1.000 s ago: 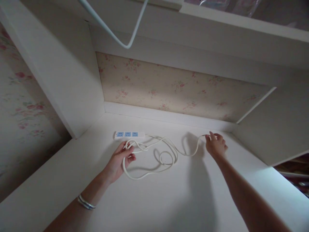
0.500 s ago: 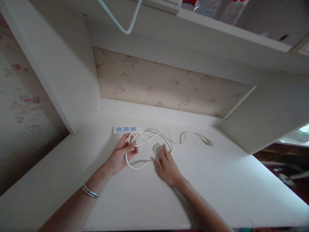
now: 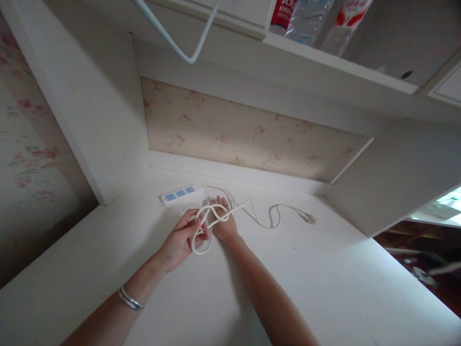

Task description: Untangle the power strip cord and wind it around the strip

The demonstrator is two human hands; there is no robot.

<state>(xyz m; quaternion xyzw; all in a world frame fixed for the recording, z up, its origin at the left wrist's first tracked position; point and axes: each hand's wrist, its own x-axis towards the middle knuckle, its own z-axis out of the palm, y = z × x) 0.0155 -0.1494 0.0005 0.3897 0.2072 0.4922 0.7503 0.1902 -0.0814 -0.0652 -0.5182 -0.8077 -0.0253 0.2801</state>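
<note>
A white power strip [image 3: 180, 194] with blue socket faces lies at the back left of the desk. Its white power cord [image 3: 236, 208] runs in loops to the middle and on to a plug [image 3: 309, 218] at the right. My left hand [image 3: 187, 235] grips coils of the cord between thumb and fingers, raised in front of the strip. Behind those coils, my right hand [image 3: 225, 223] reaches forward near the desk surface with its fingers stretched out. Cord loops partly cover it, and whether its fingertips touch cord cannot be made out.
The white desk [image 3: 324, 288] has a low ledge [image 3: 230, 170] and side panels around it. Overhead, a shelf [image 3: 342, 62] carries plastic bottles [image 3: 309, 19]. A pale bent rod [image 3: 189, 57] hangs at the upper left.
My right hand has moved left and forward, behind the cord coils. The power strip has shifted left and tilted. My left hand still grips the cord.
</note>
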